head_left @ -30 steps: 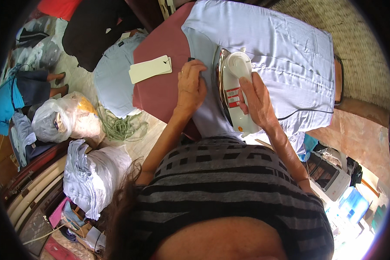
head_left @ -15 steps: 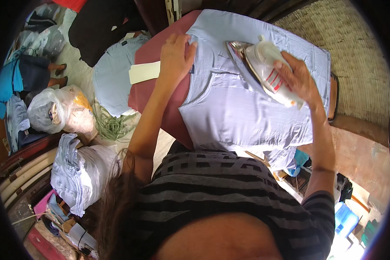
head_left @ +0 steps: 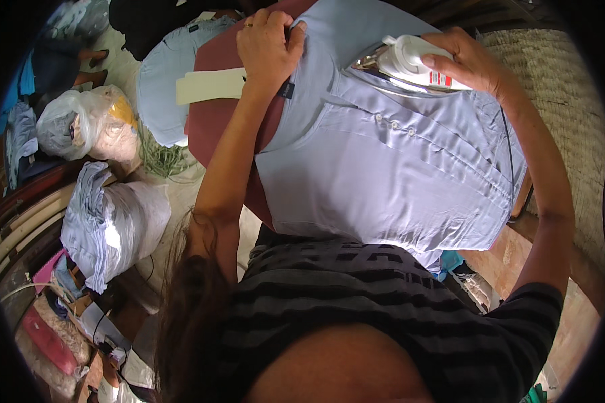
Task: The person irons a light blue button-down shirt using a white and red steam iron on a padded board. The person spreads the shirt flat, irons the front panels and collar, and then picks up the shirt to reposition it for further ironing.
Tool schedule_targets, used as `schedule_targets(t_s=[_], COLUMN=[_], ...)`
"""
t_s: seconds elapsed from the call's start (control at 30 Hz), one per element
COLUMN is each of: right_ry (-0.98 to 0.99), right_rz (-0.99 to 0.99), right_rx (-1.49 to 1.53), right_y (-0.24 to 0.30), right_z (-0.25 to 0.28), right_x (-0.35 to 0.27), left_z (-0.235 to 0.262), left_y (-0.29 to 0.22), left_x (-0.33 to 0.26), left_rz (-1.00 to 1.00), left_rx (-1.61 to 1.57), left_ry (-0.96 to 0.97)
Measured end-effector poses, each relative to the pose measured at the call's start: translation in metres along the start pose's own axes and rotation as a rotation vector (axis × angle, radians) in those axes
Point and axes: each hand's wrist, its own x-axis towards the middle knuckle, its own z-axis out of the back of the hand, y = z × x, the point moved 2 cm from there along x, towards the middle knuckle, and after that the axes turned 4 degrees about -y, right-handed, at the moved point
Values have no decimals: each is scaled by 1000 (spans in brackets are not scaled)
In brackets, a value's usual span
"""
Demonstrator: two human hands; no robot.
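A: What sits far left?

B: A clear plastic bag (head_left: pixel 81 124) stuffed with cloth lies on the floor, and below it a stack of folded pale blue clothes (head_left: pixel 91 225) rests on another bulging bag (head_left: pixel 138 218). Near them a tangle of green cord (head_left: pixel 158 158) lies on the ground.

A: And moving inward?

B: A folded light blue garment (head_left: pixel 161 87) lies beside the dark red ironing board (head_left: pixel 212 114), with a cream card (head_left: pixel 208 85) resting on the board's left part.

A: What is the left hand doing?

B: The left hand (head_left: pixel 269 40) is pressed down on the collar end of the pale blue shirt (head_left: pixel 383 174), fingers curled and pinching the fabric at the board's far edge. A ring shows on one finger.

A: Where is the shirt?

B: Spread flat over the board, its row of buttons running across the middle, and its lower hem hanging toward the person's striped top (head_left: pixel 383 302).

A: And the right side?

B: The right hand (head_left: pixel 470 60) is closed around the handle of a white iron (head_left: pixel 410 64), which rests on the shirt near the collar, just beside the left hand. Right of the board there is a woven mat (head_left: pixel 551 94)
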Motion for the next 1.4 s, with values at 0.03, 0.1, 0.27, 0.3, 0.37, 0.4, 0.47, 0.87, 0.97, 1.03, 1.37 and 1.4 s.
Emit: schedule_targets(t_s=[0.03,0.1,0.27,0.3,0.37,0.4,0.47,0.87,0.97,1.03,1.37,1.4], right_ry=[13,38,-57,-134,-115,-16,76,-92,-151,-36,-39,59], right_rz=[12,31,12,38,63,65,-64,-30,70,-15,101,-115], right_rx=[46,140,-65,-173,-182,-83,51,174,60,40,-3,-53], right_y=[-2,-6,-35,-33,-29,-27,16,-21,3,2,12,23], right_z=[0,0,6,3,-1,0,15,12,3,1,-15,-1], right_x=[1,0,-10,-12,-10,-4,-1,-65,-76,-78,-46,-47], left_z=[2,6,7,7,6,5,10,35,29,26,29,28], left_y=[-4,-12,-14,-15,-17,-18,-15,-102,-100,-95,-86,-86], left_x=[1,4,4,4,5,6,5,-46,-66,-69,-66,-63], left_rz=[5,16,-6,-10,-15,-13,16,1,-9,-8,100,97], left_rx=[-19,-60,-33,-39,-49,-51,-61,115,232,228,73,86], left_ry=[11,33,-6,-15,-7,9,59,363,356,351,262,191])
